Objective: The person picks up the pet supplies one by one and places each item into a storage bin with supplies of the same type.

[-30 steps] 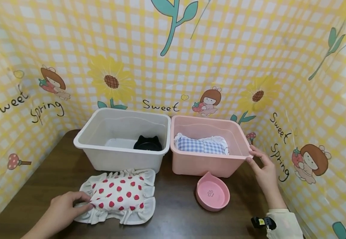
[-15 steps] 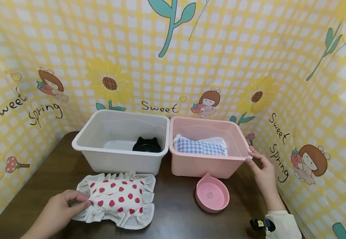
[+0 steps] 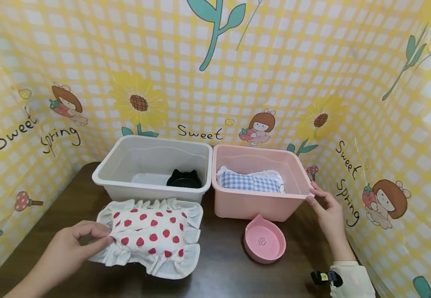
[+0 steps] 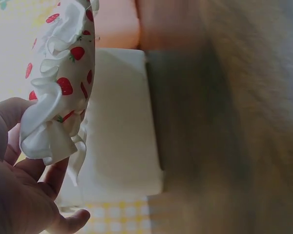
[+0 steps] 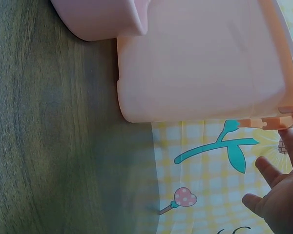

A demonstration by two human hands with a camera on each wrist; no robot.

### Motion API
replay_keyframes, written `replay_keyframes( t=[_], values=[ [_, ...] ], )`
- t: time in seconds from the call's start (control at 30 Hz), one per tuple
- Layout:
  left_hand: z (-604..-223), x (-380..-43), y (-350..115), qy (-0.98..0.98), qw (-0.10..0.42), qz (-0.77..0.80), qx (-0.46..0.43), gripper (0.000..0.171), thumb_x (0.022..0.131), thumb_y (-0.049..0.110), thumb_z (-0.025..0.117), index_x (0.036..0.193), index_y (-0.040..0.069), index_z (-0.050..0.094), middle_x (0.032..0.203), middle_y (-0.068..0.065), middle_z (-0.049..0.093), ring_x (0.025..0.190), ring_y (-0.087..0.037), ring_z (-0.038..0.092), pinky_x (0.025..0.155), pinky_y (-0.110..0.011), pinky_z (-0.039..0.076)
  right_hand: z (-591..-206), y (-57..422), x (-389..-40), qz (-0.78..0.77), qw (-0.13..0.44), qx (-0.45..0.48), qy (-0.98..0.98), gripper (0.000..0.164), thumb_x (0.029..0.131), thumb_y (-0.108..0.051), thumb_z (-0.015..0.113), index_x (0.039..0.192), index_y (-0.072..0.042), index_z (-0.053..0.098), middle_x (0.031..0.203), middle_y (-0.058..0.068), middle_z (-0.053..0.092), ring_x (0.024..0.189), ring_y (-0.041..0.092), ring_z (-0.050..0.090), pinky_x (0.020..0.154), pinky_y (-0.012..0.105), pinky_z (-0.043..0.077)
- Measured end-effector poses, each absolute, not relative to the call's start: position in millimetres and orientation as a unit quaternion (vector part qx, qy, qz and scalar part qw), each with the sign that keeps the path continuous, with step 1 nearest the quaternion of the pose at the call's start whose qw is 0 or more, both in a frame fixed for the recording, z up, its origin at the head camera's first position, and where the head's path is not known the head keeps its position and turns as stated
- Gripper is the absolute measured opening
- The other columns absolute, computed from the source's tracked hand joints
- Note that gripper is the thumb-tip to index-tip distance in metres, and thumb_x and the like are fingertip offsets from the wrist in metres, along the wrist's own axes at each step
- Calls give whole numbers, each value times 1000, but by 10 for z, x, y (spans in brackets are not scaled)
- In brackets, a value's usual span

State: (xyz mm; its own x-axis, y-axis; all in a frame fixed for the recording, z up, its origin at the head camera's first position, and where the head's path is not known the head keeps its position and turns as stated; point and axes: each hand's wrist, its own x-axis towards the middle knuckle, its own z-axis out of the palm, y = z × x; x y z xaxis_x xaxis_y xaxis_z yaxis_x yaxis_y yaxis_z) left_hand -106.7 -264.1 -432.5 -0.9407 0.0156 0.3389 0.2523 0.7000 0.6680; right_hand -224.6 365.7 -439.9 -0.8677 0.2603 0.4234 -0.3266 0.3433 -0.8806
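Note:
My left hand (image 3: 68, 248) pinches the left edge of a small white pillow (image 3: 152, 234) with red strawberries and a ruffled border. The pillow hangs over the table in front of the light grey bin; in the left wrist view, its ruffle (image 4: 41, 117) lies between thumb and fingers. My right hand (image 3: 328, 215) holds the front right rim corner of a pink bin (image 3: 252, 205); some fingers (image 5: 268, 170) stick out free in the right wrist view. Inside the pink bin lies a blue gingham pillow (image 3: 250, 182). A pink cat-eared bowl (image 3: 265, 242) sits before that bin.
The light grey bin (image 3: 126, 184) stands left of the pink one, their rims side by side, with a black cat-eared bowl (image 3: 184, 179) in its right end. Yellow checked cloth (image 3: 208, 95) encloses the dark wooden table (image 3: 222, 277) at the back and sides.
The strawberry pillow, flat on the table before, has risen with my left hand and shifted slightly right, now overlapping the grey bin's front. My right hand stays on the pink bin's corner.

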Motion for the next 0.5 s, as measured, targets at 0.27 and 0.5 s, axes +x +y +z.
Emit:
replay_keyframes(
  t=[0.27,0.5],
  values=[
    [-4004,-1112,-2521,-894,170,-399,-111,19,80,15,89,81,29,76,92,10,74,95,10,60,85,-3,38,-4354,3629,-2210,585,252,30,-770,29,93,2,71,120,13,65,143,16,60,128,1,59,101,13,45],
    [-3775,-1184,-2401,-890,172,-405,-122,18,81,14,88,82,26,75,93,10,74,96,10,60,85,-5,38,-4477,3730,-2321,584,245,11,-773,31,93,2,72,121,11,66,143,10,61,129,0,58,104,14,44]
  ],
)
